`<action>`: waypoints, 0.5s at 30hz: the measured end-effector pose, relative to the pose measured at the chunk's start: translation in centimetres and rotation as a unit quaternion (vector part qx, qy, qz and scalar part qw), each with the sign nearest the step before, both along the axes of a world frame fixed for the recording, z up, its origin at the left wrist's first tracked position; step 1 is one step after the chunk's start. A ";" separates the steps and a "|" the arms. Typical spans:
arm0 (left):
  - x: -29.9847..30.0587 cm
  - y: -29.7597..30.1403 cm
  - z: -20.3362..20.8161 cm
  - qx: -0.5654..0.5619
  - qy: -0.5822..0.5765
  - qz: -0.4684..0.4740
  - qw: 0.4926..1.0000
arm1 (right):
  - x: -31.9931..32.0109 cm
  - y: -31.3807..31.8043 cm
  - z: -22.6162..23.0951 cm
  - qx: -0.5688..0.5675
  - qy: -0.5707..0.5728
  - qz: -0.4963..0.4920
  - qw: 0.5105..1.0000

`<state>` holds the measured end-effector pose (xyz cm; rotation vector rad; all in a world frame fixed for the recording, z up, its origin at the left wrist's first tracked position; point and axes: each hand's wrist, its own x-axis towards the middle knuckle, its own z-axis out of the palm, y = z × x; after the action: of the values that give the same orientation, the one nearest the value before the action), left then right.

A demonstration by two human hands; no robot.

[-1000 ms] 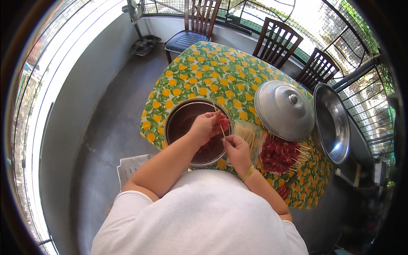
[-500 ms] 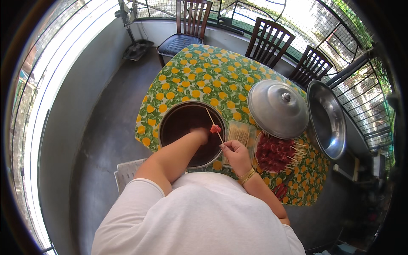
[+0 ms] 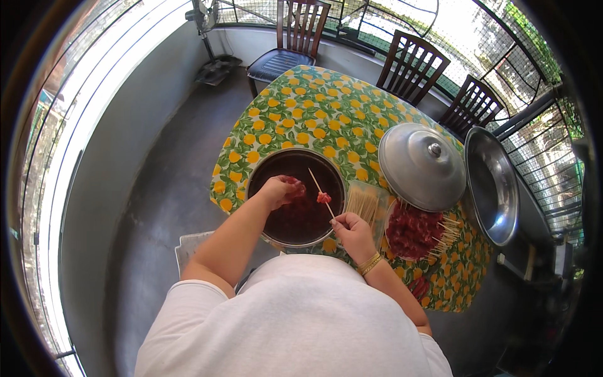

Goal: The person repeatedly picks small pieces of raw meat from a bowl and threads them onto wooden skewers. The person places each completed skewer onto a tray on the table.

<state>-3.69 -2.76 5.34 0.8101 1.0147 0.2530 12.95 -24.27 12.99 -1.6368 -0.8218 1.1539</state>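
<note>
My right hand (image 3: 353,232) pinches the lower end of a wooden skewer (image 3: 316,181), which slants up over the pot's right side. One small lump of raw red meat (image 3: 323,198) is threaded about midway along it. Above the dark contents of the large round pot (image 3: 344,182), my left hand (image 3: 276,191) is closed on a piece of red meat (image 3: 295,188) at its fingertips. The left hand and the skewer are apart. Beside my right hand stands a clear container of bare skewers (image 3: 363,200). Right of that, a plate holds a heap of skewered meat (image 3: 411,229), sticks pointing right.
A domed metal lid (image 3: 414,164) and a wide metal basin (image 3: 493,188) sit at the right. A fruit-patterned cloth (image 3: 301,103) covers the table. Dark wooden chairs (image 3: 412,68) line the far side, and a pedestal fan (image 3: 207,47) stands at the back left.
My left hand has risen out of the pot's depths and now shows with a meat piece in its fingers. The right hand keeps hold of the skewer. The whole view has shifted slightly.
</note>
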 end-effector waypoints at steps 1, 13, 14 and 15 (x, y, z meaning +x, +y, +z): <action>-0.1 -0.2 0.1 -0.048 -0.043 0.056 0.996 | -0.1 -0.1 -0.1 0.016 -0.019 0.022 0.999; -0.2 0.2 -0.7 -0.093 -0.148 0.120 0.977 | -0.4 -0.4 -0.1 0.013 -0.071 0.035 0.997; -0.1 0.2 -0.8 -0.071 -0.143 0.126 0.979 | -0.5 -0.4 0.0 0.015 -0.073 0.040 0.996; 0.0 0.1 -0.8 -0.048 -0.138 0.132 0.980 | -0.5 -0.4 0.2 -0.003 -0.099 0.046 0.994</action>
<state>-3.69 -2.65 4.56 0.5331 0.8627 0.5257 12.49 -24.67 13.16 -1.7537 -1.0288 1.0691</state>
